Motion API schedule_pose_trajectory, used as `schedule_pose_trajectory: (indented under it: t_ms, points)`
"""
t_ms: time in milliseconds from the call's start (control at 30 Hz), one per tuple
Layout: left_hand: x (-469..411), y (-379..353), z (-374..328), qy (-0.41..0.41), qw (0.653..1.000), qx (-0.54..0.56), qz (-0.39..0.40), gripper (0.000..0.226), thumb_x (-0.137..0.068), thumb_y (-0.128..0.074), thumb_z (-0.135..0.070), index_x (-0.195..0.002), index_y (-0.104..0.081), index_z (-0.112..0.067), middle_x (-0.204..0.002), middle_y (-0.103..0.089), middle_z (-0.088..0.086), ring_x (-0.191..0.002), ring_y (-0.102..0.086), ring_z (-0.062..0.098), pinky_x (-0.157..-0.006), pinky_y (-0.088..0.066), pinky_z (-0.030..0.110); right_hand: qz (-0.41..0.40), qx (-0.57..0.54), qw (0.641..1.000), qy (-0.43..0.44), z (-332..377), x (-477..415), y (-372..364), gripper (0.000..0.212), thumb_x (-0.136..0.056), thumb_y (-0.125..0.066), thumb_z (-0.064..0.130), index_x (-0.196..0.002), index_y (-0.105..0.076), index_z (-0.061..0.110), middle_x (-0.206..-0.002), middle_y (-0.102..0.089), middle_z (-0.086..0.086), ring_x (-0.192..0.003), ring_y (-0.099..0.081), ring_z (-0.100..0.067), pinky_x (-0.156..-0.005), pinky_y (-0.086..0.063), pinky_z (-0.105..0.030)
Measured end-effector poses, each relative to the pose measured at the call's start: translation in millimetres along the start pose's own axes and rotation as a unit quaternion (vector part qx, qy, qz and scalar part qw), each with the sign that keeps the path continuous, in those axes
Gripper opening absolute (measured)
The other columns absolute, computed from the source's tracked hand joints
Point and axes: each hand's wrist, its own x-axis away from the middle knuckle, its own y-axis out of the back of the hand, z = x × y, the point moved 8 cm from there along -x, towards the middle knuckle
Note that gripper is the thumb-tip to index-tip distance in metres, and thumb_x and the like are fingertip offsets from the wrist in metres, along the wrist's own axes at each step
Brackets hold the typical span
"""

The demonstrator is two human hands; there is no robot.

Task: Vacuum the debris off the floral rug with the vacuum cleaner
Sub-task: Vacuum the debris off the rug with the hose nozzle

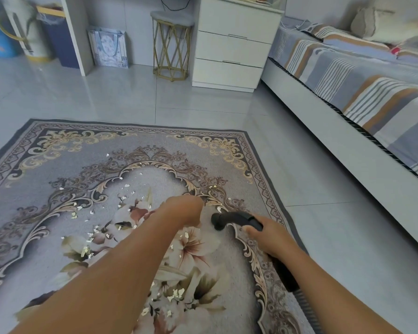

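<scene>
Tiled floor (101,97), rug (58,160) littered with light-looking flakes (74,214); my right hand (269,235) wraps the vacuum handle (237,219), seemingly rigid, best hold; left hand (187,209) fingers hidden, can't tell.

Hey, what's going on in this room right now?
A person is vacuuming a floral rug. Their right hand grips the black vacuum hose handle, whose open end points toward the middle of the rug. The left hand reaches out over the rug, but its fingers can't be seen from this angle. Pale debris scraps lie scattered across the flower pattern, so the cleaning isn't finished.
</scene>
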Motion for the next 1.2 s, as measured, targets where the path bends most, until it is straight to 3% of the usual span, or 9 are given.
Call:
schedule_pose_trajectory:
  t_ms: [133,200,300,400,467,600,767,1000,1200]
  points:
    - [-2,6,5,0.006,1.0,0.015,-0.013,0.037,-0.092,-0.061,-0.026,-0.061,-0.045,-0.015,-0.059,-0.05,-0.004,-0.07,-0.06,0.023,-0.069,-0.049,0.036,-0.041,-0.012,0.999,-0.026,7,-35,11,0.034,-0.096,-0.05,0.046,-0.124,-0.054,0.026,-0.093,-0.063,-0.003,-0.081,-0.061,-0.024,-0.074,-0.049,-0.036]
    - [-4,7,4,0.005,1.0,0.022,-0.017,0.038,-0.092,-0.062,-0.026,-0.061,-0.044,-0.015,-0.064,-0.054,0.0,-0.081,-0.067,0.027,-0.074,-0.051,0.038,-0.043,0.002,0.999,-0.033,14,-50,13,0.04,-0.098,-0.048,0.046,-0.129,-0.052,0.021,-0.108,-0.064,-0.008,-0.092,-0.059,-0.026,-0.078,-0.044,-0.033]
    - [-8,5,1,-0.009,0.999,0.033,-0.018,0.022,-0.091,-0.063,-0.025,-0.084,-0.06,-0.004,-0.096,-0.069,0.011,-0.096,-0.067,0.029,-0.081,-0.052,0.04,-0.038,0.002,0.998,-0.046,20,-61,11,0.044,-0.099,-0.049,0.043,-0.135,-0.05,0.018,-0.125,-0.06,-0.012,-0.108,-0.056,-0.03,-0.086,-0.042,-0.034]
    - [-14,5,-3,-0.013,0.999,0.042,-0.017,0.028,-0.091,-0.062,-0.026,-0.103,-0.064,0.0,-0.109,-0.068,0.013,-0.102,-0.064,0.031,-0.085,-0.051,0.042,-0.026,0.014,0.998,-0.048,18,-58,4,0.039,-0.097,-0.051,0.043,-0.129,-0.054,0.02,-0.116,-0.064,-0.009,-0.098,-0.059,-0.027,-0.084,-0.046,-0.035]
    - [-18,4,-8,-0.02,0.999,0.047,-0.013,0.028,-0.091,-0.061,-0.025,-0.102,-0.065,0.001,-0.107,-0.068,0.014,-0.103,-0.064,0.031,-0.085,-0.051,0.041,-0.014,0.042,0.998,-0.04,17,-49,1,0.041,-0.096,-0.052,0.043,-0.133,-0.05,0.025,-0.114,-0.064,-0.007,-0.097,-0.061,-0.026,-0.079,-0.046,-0.033]
    - [-31,0,-15,-0.031,0.996,0.084,0.001,0.025,-0.091,-0.059,-0.017,-0.067,-0.056,-0.01,-0.073,-0.063,0.004,-0.082,-0.072,0.027,-0.081,-0.057,0.038,0.018,0.092,0.996,0.005,27,-19,-5,0.045,-0.095,-0.055,0.039,-0.139,-0.045,0.035,-0.114,-0.064,-0.001,-0.088,-0.058,-0.019,-0.07,-0.041,-0.028]
    - [-56,3,-9,-0.012,0.987,0.162,-0.009,0.018,-0.094,-0.055,-0.011,-0.105,-0.066,-0.001,-0.094,-0.074,0.012,-0.077,-0.073,0.024,-0.086,-0.057,0.044,0.031,0.093,0.995,-0.003,19,-9,10,0.037,-0.094,-0.053,0.045,-0.13,-0.05,0.039,-0.093,-0.062,0.004,-0.076,-0.062,-0.017,-0.063,-0.048,-0.029]
    - [-94,-1,9,0.01,0.972,0.232,-0.019,0.019,-0.093,-0.053,-0.009,-0.102,-0.068,-0.004,-0.092,-0.074,0.01,-0.079,-0.073,0.024,-0.086,-0.056,0.046,-0.065,0.015,0.997,-0.045,9,-35,60,0.034,-0.095,-0.053,0.047,-0.127,-0.052,0.035,-0.081,-0.061,0.0,-0.056,-0.063,-0.02,-0.053,-0.058,-0.033]
    - [-105,11,-18,-0.008,0.96,0.27,-0.072,0.019,-0.092,-0.053,-0.006,-0.105,-0.065,0.002,-0.096,-0.068,0.018,-0.092,-0.068,0.034,-0.068,-0.05,0.034,-0.06,0.071,0.994,-0.049,8,-54,67,0.04,-0.094,-0.052,0.049,-0.132,-0.05,0.036,-0.091,-0.063,0.002,-0.066,-0.065,-0.017,-0.058,-0.051,-0.029]
